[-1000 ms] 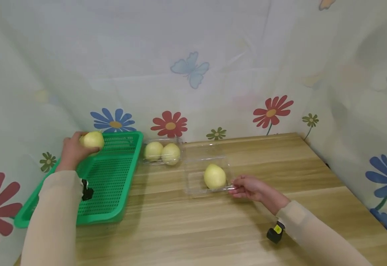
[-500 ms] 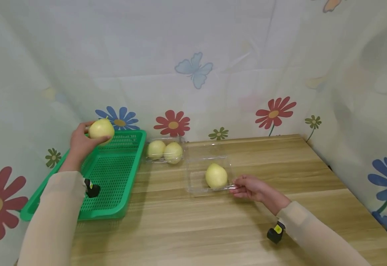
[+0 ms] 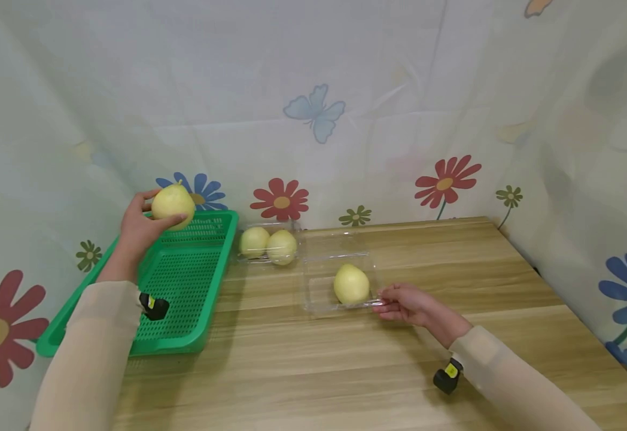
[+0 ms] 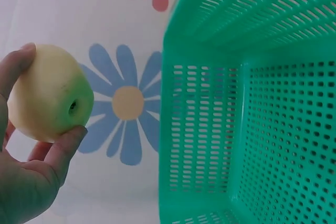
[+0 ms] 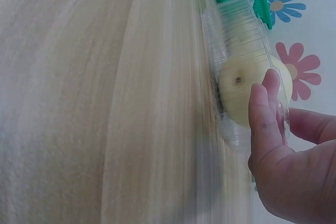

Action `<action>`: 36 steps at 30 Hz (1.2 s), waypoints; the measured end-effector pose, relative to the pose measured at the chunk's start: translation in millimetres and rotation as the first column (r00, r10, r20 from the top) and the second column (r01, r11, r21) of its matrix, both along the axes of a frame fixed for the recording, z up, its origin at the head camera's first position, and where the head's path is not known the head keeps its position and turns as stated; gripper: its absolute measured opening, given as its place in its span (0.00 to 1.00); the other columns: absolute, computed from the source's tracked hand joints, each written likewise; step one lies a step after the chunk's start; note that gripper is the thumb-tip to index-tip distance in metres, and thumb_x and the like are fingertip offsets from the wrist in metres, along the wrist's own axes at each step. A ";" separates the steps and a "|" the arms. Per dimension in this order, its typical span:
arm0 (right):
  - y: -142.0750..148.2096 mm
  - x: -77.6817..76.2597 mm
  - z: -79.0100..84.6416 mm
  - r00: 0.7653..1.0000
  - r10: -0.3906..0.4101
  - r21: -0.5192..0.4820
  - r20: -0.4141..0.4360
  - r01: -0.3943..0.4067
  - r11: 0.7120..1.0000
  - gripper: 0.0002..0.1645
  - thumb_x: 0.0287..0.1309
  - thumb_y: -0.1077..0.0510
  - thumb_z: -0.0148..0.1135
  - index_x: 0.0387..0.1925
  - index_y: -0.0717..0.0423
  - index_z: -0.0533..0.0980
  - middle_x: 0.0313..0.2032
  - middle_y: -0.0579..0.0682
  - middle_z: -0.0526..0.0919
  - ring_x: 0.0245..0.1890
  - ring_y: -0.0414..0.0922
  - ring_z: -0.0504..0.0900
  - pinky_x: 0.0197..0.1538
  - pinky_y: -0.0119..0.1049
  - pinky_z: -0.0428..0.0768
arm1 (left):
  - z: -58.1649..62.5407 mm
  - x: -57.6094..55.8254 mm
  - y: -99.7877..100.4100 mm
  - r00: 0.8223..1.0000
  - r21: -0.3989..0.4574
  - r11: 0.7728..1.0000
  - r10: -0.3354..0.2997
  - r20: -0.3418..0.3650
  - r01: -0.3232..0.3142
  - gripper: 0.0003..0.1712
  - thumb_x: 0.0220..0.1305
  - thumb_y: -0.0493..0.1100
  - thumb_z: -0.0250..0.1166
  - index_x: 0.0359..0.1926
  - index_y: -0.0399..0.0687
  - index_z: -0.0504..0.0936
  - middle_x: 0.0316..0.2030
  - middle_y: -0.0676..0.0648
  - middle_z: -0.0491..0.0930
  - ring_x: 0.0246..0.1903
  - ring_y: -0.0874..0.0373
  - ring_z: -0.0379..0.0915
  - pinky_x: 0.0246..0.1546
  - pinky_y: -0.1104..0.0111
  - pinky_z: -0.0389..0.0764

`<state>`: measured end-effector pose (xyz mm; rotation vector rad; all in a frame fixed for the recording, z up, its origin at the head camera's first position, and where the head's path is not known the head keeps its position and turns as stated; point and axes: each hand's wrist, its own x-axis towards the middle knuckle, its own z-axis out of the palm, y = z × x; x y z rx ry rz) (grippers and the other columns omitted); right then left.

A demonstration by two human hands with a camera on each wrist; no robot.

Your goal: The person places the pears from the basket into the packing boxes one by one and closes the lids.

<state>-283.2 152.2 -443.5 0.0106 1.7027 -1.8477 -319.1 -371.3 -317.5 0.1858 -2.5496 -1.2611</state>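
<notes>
My left hand (image 3: 140, 230) grips a pale yellow pear (image 3: 173, 207) and holds it up over the back of the green basket (image 3: 213, 287). In the left wrist view the pear (image 4: 50, 93) shows its dimpled end, with fingers and thumb around it. My right hand (image 3: 407, 305) pinches the near right edge of an open clear plastic box (image 3: 319, 299) on the table. One pear (image 3: 352, 284) sits inside that box. In the right wrist view, the thumb and fingers (image 5: 265, 119) hold the box wall beside the pear (image 5: 241, 85).
A second clear box (image 3: 262, 260) with two pears (image 3: 282, 247) stands between basket and open box, near the wall. The wooden table (image 3: 313, 371) ends against a flower-printed cloth (image 3: 378, 143) at the back.
My left hand has lifted the pear higher and moved it a little to the right over the basket. The right hand stays at the box edge.
</notes>
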 end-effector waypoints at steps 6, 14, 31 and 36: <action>-0.3 -0.7 0.7 1.000 0.006 0.000 0.003 -0.006 1.000 0.09 0.78 0.64 0.41 0.42 0.62 0.69 0.26 0.45 0.85 0.30 0.35 0.88 0.39 0.26 0.87 | 3.9 3.0 9.7 1.000 0.031 1.000 -0.002 0.011 0.002 0.54 0.64 0.61 0.70 0.81 0.56 0.51 0.72 0.36 0.61 0.62 0.46 0.63 0.47 0.63 0.75; 0.3 -0.1 3.9 1.000 0.025 -0.006 -0.001 -0.025 1.000 0.10 0.78 0.65 0.40 0.40 0.60 0.70 0.26 0.45 0.85 0.30 0.35 0.88 0.39 0.26 0.87 | 13.0 12.1 24.9 1.000 0.064 0.998 -0.028 -0.006 0.029 0.53 0.63 0.60 0.71 0.81 0.60 0.53 0.54 0.57 0.63 0.52 0.60 0.65 0.42 0.76 0.76; 0.6 0.4 2.9 1.000 0.013 0.000 0.002 -0.013 1.000 0.08 0.78 0.64 0.42 0.46 0.64 0.68 0.26 0.46 0.85 0.30 0.35 0.88 0.38 0.26 0.87 | 19.2 25.0 61.2 0.992 0.145 0.982 -0.115 -0.053 0.122 0.50 0.65 0.54 0.71 0.81 0.60 0.53 0.51 0.59 0.63 0.51 0.59 0.67 0.43 0.78 0.78; 0.4 1.4 3.7 1.000 0.010 0.005 0.000 -0.010 1.000 0.09 0.78 0.64 0.43 0.48 0.66 0.68 0.27 0.46 0.85 0.30 0.35 0.88 0.38 0.26 0.87 | 21.9 31.0 78.1 0.988 0.158 0.977 -0.136 -0.076 0.147 0.50 0.65 0.52 0.72 0.80 0.60 0.54 0.49 0.62 0.63 0.50 0.60 0.69 0.45 0.77 0.76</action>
